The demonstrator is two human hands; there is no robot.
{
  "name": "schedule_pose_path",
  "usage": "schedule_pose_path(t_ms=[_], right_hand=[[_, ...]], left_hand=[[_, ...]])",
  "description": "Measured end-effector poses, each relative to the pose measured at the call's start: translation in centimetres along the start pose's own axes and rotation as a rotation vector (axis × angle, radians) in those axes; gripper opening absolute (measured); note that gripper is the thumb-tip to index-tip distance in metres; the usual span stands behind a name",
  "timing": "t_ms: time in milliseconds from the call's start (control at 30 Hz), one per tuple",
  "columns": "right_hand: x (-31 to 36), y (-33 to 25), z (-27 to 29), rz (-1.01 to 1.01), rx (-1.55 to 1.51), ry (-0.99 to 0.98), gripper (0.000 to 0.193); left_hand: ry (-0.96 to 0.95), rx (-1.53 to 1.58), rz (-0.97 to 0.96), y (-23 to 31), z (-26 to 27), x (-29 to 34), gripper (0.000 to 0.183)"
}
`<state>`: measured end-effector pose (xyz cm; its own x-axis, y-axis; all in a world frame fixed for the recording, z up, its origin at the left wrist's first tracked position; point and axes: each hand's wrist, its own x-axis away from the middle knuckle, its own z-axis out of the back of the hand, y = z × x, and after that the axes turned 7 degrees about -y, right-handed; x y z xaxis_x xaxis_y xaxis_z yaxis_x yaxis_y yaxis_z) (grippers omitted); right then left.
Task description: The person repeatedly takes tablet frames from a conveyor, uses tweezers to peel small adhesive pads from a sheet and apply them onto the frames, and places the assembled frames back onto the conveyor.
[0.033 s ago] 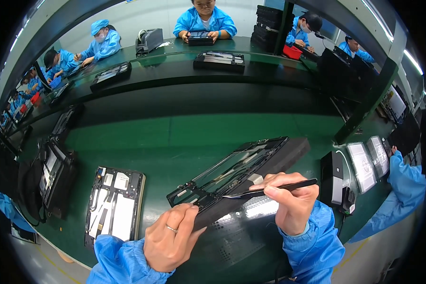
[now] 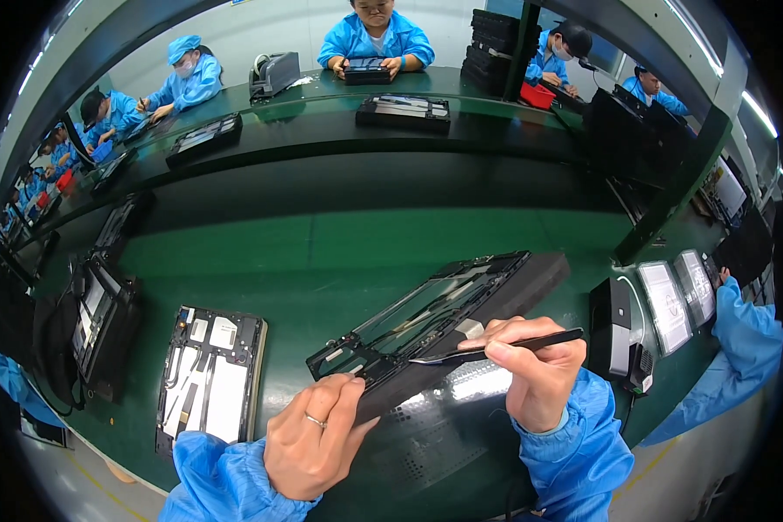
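Note:
A flat electronic device (image 2: pixel 435 300), with black frame, silver strips and an inner ribbon, lies tilted in a thick black foam tray (image 2: pixel 531 291) in front of me. My left hand (image 2: pixel 313 435), with a ring on one finger, grips the near left corner of the tray, fingertips at the device's edge. Between the thumb and fingers of my right hand (image 2: pixel 539 374) is a pair of black tweezers (image 2: pixel 552 340). Its tip points left, over the device's near edge. A small pale block (image 2: pixel 470 329) shows beside my right fingers.
Another opened device (image 2: pixel 222 378) lies on the green bench (image 2: pixel 235 248) at left. More trays stand farther left. A black-and-silver box (image 2: pixel 612 326) and clear-covered white sheets (image 2: pixel 665 304) sit at right. A raised shelf (image 2: pixel 304 126) crosses behind; co-workers in blue surround the bench.

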<state>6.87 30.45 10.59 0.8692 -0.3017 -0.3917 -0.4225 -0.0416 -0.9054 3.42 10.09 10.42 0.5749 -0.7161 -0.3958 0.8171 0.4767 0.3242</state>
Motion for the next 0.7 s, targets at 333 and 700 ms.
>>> schedule_pose_path(t_ms=[333,700], right_hand=[[0.0,0.39,0.12,0.064,-0.072,-0.032,0.009],[-0.16,0.5,0.34,0.069,-0.009,-0.064,0.009]], left_hand=[[-0.01,0.015,-0.006,-0.01,0.09,-0.04,0.047],[-0.008,0.005,-0.013,-0.1,0.04,-0.26,0.046]])
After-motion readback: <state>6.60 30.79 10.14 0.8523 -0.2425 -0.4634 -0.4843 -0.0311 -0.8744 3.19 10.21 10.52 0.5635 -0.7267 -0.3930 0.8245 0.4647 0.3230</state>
